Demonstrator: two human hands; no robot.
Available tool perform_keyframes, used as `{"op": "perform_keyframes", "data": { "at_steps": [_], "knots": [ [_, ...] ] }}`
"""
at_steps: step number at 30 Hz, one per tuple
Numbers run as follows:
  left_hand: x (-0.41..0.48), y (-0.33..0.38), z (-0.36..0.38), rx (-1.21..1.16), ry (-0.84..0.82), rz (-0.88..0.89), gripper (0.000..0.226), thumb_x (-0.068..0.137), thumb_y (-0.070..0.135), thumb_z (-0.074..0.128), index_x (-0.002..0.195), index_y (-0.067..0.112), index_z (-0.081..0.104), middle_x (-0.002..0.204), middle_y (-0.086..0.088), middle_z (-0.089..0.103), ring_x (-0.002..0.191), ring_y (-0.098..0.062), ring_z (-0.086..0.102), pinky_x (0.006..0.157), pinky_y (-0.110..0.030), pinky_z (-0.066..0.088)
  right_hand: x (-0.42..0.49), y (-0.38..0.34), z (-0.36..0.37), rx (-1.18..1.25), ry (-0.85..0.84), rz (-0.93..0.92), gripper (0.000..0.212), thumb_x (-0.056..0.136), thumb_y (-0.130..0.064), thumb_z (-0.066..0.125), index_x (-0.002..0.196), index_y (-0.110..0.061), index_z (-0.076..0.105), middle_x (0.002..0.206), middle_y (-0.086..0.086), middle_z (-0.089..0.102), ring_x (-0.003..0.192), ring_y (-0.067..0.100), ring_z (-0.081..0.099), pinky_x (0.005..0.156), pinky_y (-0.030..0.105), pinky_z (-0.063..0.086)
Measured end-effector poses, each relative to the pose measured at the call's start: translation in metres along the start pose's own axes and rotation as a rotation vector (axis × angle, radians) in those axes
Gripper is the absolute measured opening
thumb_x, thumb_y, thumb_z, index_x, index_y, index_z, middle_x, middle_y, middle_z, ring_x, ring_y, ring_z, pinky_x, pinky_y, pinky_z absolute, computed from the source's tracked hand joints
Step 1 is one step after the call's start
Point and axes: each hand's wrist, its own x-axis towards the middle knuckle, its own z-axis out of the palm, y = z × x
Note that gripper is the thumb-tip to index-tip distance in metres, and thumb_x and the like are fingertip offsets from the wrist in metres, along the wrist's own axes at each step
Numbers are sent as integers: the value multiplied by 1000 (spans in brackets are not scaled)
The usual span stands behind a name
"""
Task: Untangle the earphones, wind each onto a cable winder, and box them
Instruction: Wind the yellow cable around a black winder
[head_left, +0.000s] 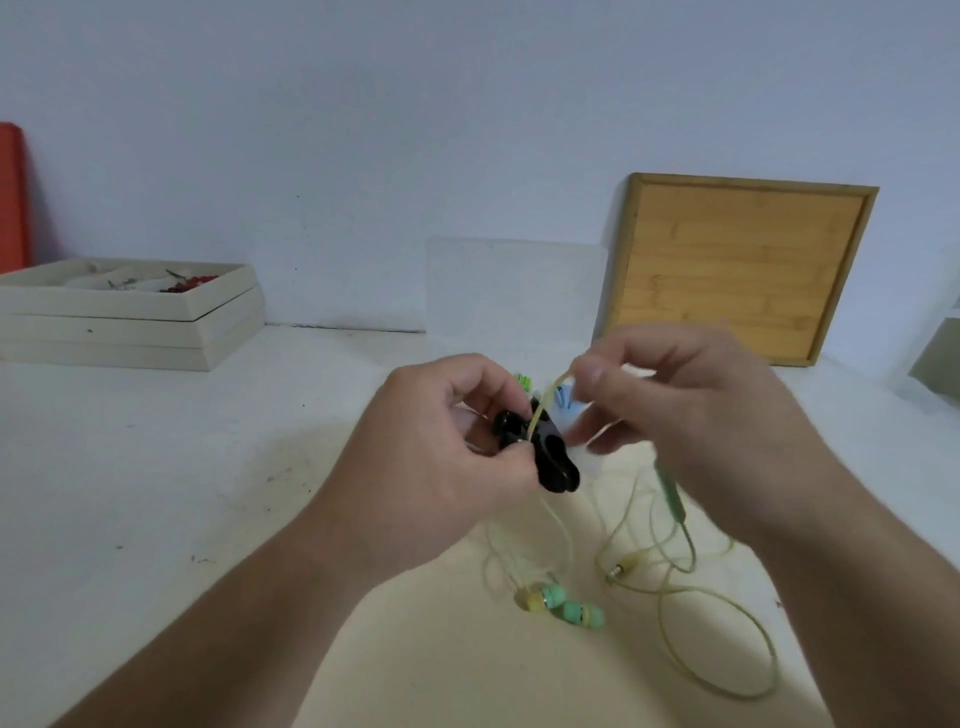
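My left hand (447, 441) grips a black cable winder (540, 447) above the white table. A pale yellow-green earphone cable (543, 408) runs across the winder and up to my right hand (691, 410), which pinches it between thumb and fingers. The rest of the cable loops loosely on the table (748, 649) below my right hand. Its two green earbuds (566, 605) lie side by side near the middle, the jack plug (621, 566) lies to their right, and the green inline remote (672, 499) hangs under my right hand.
A wooden tray (737, 265) leans on the wall at the back right, with a clear sheet (514, 286) beside it. Cream stacked boxes (124, 322) holding small items sit at the back left. Blue and green items (563, 400) lie partly hidden behind my hands.
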Motion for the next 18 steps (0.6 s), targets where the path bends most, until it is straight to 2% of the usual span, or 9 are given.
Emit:
{"op": "perform_keyframes", "data": {
  "at_steps": [2, 3, 6, 8, 10, 15, 16, 18],
  "knots": [
    [2, -1, -2, -75, -38, -14, 16, 62, 17, 69, 77, 24, 69, 66, -7, 71, 50, -12, 51, 48, -18, 38, 5, 1, -13, 100, 203, 23, 23, 93, -18, 62, 74, -5, 68, 62, 7, 63, 51, 23, 63, 51, 37, 52],
    [3, -2, -4, -107, -49, -19, 17, 61, 15, 69, 76, 24, 70, 67, -6, 70, 54, -13, 53, 51, -18, 40, 9, 5, -21, 160, 308, 45, 24, 95, -17, 60, 75, -5, 66, 59, 9, 56, 45, 21, 54, 44, 33, 44],
    [7, -6, -9, -146, -70, -15, 24, 51, 21, 71, 75, 22, 72, 69, -2, 69, 67, -18, 60, 66, -26, 46, 21, 21, -46, 344, 551, 122, 26, 98, -19, 60, 73, -13, 64, 50, -2, 39, 40, 11, 29, 39, 22, 22],
    [8, -8, -13, -134, -86, -24, 28, 49, 24, 67, 76, 21, 72, 70, -5, 69, 69, -21, 60, 69, -31, 45, 27, 32, -61, 437, 670, 181, 29, 98, -22, 59, 69, -19, 61, 45, -8, 33, 36, 8, 23, 36, 18, 20],
    [9, -8, -17, -112, -106, -52, 25, 53, 13, 66, 76, 20, 73, 71, -9, 69, 69, -23, 58, 67, -31, 43, 30, 40, -74, 489, 770, 240, 29, 98, -25, 58, 68, -21, 58, 42, -11, 30, 33, 6, 21, 36, 18, 19],
    [6, -8, -20, 11, -187, -116, 22, 63, 12, 63, 80, 22, 72, 78, -19, 72, 64, -26, 48, 63, -38, 35, 33, 56, -83, 530, 875, 329, 26, 97, -26, 57, 72, -20, 55, 43, -10, 29, 33, 7, 21, 36, 18, 20],
    [6, -9, -19, 36, -197, -115, 22, 64, 13, 62, 81, 23, 71, 79, -17, 73, 62, -31, 47, 62, -39, 37, 34, 58, -82, 516, 868, 355, 27, 97, -27, 58, 71, -19, 55, 44, -10, 29, 34, 8, 22, 36, 17, 21],
    [6, -10, -18, 68, -173, -97, 23, 63, 12, 63, 82, 23, 72, 82, -15, 73, 65, -46, 54, 66, -47, 54, 36, 59, -81, 470, 825, 415, 27, 97, -27, 58, 71, -18, 55, 44, -10, 29, 33, 8, 23, 35, 17, 22]
  ]
}}
